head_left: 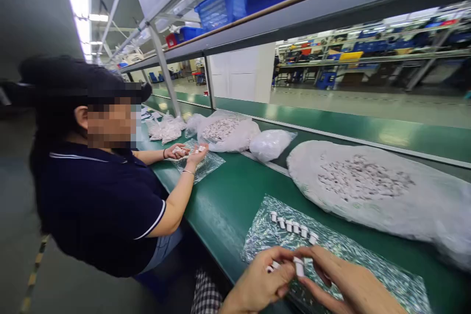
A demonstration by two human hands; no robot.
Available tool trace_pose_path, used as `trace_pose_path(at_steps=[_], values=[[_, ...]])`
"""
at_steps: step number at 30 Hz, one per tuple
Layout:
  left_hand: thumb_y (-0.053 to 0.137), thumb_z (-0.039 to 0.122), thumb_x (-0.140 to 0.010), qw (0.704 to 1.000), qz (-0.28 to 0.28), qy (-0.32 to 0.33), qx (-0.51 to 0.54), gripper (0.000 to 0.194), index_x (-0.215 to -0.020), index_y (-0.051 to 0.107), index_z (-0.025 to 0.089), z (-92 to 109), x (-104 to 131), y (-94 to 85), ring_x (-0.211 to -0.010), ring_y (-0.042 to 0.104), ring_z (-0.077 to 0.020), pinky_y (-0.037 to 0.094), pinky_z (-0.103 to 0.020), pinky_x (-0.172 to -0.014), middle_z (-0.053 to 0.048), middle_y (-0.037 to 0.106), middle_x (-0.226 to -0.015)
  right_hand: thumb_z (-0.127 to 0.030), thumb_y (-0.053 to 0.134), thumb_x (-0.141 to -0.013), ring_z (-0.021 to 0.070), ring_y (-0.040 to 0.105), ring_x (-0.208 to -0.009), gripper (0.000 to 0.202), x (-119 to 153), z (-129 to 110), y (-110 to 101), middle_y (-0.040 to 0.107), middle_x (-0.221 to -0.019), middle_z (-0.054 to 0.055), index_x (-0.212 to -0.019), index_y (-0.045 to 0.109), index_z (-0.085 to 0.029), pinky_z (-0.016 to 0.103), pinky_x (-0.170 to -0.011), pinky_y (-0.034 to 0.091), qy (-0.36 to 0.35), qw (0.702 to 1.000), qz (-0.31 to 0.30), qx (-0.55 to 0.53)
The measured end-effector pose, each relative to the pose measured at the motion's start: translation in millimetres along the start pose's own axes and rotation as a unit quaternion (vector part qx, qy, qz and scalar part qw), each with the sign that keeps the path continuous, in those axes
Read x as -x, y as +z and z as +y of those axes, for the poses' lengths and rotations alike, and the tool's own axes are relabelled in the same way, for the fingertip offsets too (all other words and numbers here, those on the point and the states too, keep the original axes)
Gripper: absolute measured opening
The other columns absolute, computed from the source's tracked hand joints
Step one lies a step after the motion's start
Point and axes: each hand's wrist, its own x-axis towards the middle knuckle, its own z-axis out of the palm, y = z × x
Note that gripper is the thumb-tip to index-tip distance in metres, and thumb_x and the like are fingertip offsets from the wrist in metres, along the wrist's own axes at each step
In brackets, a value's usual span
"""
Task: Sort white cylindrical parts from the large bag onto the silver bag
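Between the thumb and forefinger of my right hand (348, 277) I pinch a small white plastic cylinder with a wider rim (299, 267), above the near part of a clear crinkled plastic sheet (342, 250). My left hand (261, 277) curls closed around more white pieces (272, 267), its fingertips beside that cylinder. Farther on the sheet stands a row of six similar white pieces (296, 227); a translucent plastic bag (305, 164) lies far right.

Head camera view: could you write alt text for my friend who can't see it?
The wearer's left hand and right hand handle a small white part over a crinkled plastic sheet bearing six similar parts in a row. Nearby, a co-worker holds white pieces at the same green bench.
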Motion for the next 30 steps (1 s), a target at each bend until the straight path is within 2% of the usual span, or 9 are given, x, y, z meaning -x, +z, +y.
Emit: trace_pose_path(at_steps=[2, 4, 7, 10, 13, 18, 23, 26, 30], values=[[0.058, 0.038, -0.092, 0.981, 0.068, 0.088, -0.16, 0.026, -0.107, 0.069, 0.02, 10.0, -4.5, -6.8, -0.079, 0.059, -0.0156, 0.041, -0.025, -0.073, -0.006, 0.067, -0.092, -0.045, 0.056, -0.091, 0.0188, 0.066, -0.059, 0.027, 1.8, 0.6, -10.9, 0.067, -0.074, -0.001, -0.115, 0.061, -0.032, 0.027, -0.055, 0.05, 0.03, 0.999, 0.02, 0.024], [0.05, 0.027, -0.095, 0.943, 0.113, 0.152, -0.273, 0.022, -0.107, 0.067, 0.023, 20.1, -14.0, -16.8, -0.1, 0.061, -0.0206, 0.038, -0.027, -0.089, -0.006, 0.07, -0.104, -0.049, 0.053, -0.093, 0.0187, 0.065, -0.061, 0.032, 3.9, 4.4, -20.1, 0.065, -0.075, -0.001, -0.119, 0.059, -0.032, 0.027, -0.056, 0.048, 0.053, 0.997, 0.046, 0.042], [0.045, 0.02, -0.096, 0.907, 0.12, 0.179, -0.361, 0.027, -0.117, 0.061, 0.026, 27.5, -32.5, -31.5, -0.102, 0.064, -0.022, 0.038, -0.027, -0.087, -0.005, 0.071, -0.113, -0.053, 0.052, -0.094, 0.0179, 0.063, -0.06, 0.035, 6.2, 11.3, -30.7, 0.063, -0.075, 0.0, -0.12, 0.059, -0.03, 0.027, -0.055, 0.046, 0.078, 0.992, 0.079, 0.055], [0.041, 0.018, -0.096, 0.877, 0.082, 0.182, -0.436, 0.032, -0.124, 0.055, 0.026, 25.8, -48.3, -39.8, -0.104, 0.066, -0.0234, 0.039, -0.028, -0.085, -0.007, 0.069, -0.12, -0.054, 0.051, -0.094, 0.0172, 0.063, -0.059, 0.036, 6.8, 14.8, -38.6, 0.062, -0.075, 0.0, -0.119, 0.059, -0.029, 0.027, -0.056, 0.046, 0.087, 0.99, 0.099, 0.057], [0.036, 0.017, -0.097, 0.834, 0.04, 0.162, -0.526, 0.035, -0.128, 0.049, 0.025, 21.0, -57.4, -42.2, -0.106, 0.065, -0.0245, 0.043, -0.03, -0.083, -0.008, 0.068, -0.124, -0.055, 0.05, -0.094, 0.0173, 0.064, -0.06, 0.038, 7.5, 14.4, -44.9, 0.064, -0.077, 0.0, -0.12, 0.059, -0.029, 0.026, -0.054, 0.046, 0.097, 0.988, 0.104, 0.053], [0.031, 0.015, -0.098, 0.77, 0.016, 0.153, -0.62, 0.037, -0.132, 0.041, 0.026, 16.6, -60.3, -38.3, -0.108, 0.064, -0.0214, 0.047, -0.029, -0.081, -0.006, 0.067, -0.124, -0.054, 0.048, -0.096, 0.0166, 0.065, -0.063, 0.036, 10.2, 13.4, -51.0, 0.064, -0.08, -0.001, -0.122, 0.056, -0.03, 0.025, -0.054, 0.046, 0.108, 0.987, 0.101, 0.059], [0.033, 0.012, -0.097, 0.729, -0.006, 0.139, -0.67, 0.04, -0.132, 0.042, 0.027, 18.5, -60.3, -30.3, -0.106, 0.064, -0.0207, 0.048, -0.029, -0.083, -0.007, 0.068, -0.113, -0.052, 0.049, -0.096, 0.017, 0.064, -0.065, 0.034, 10.4, 12.7, -52.8, 0.063, -0.079, -0.001, -0.12, 0.056, -0.029, 0.025, -0.056, 0.046, 0.101, 0.986, 0.111, 0.072], [0.032, 0.012, -0.097, 0.712, -0.006, 0.145, -0.687, 0.04, -0.133, 0.042, 0.026, 20.4, -62.4, -25.9, -0.103, 0.064, -0.0207, 0.048, -0.028, -0.08, -0.007, 0.068, -0.109, -0.052, 0.049, -0.096, 0.0172, 0.064, -0.066, 0.033, 10.1, 11.0, -54.2, 0.064, -0.079, -0.001, -0.119, 0.056, -0.03, 0.026, -0.056, 0.046, 0.102, 0.985, 0.114, 0.074], [0.032, 0.013, -0.097, 0.678, -0.04, 0.166, -0.715, 0.04, -0.133, 0.044, 0.026, 20.7, -66.4, -20.2, -0.094, 0.064, -0.0216, 0.047, -0.028, -0.072, -0.006, 0.068, -0.101, -0.052, 0.049, -0.096, 0.0181, 0.065, -0.068, 0.032, 12.1, 9.0, -56.2, 0.065, -0.082, -0.001, -0.12, 0.056, -0.03, 0.027, -0.058, 0.046, 0.098, 0.986, 0.115, 0.073]])
